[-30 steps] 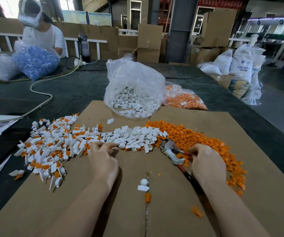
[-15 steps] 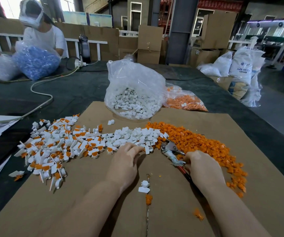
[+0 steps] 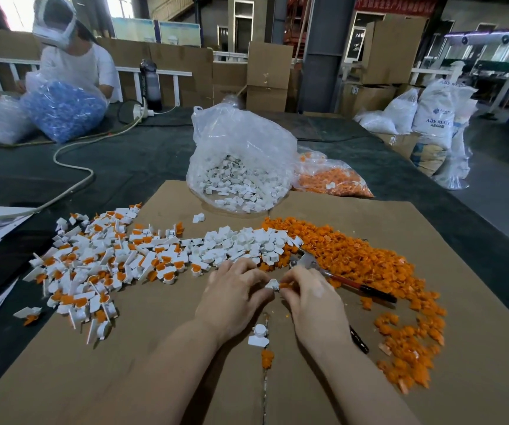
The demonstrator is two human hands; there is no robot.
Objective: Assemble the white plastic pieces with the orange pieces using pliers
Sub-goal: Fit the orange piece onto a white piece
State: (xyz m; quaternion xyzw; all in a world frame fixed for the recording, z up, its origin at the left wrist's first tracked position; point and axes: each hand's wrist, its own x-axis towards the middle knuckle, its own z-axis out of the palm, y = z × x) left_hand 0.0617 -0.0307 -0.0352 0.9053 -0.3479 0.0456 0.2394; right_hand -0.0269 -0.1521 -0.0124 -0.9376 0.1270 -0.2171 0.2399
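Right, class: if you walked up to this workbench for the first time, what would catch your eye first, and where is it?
The bright heap of loose orange pieces sprawls across the right of the cardboard sheet, beside a big pile of assembled white-and-orange pieces on the left. In the middle, the left hand and right hand pinch a white piece together, the red-handled pliers lying just behind.

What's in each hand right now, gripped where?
Left hand pinches a white piece at its left side; right hand pinches an orange piece. Pliers lie unheld.
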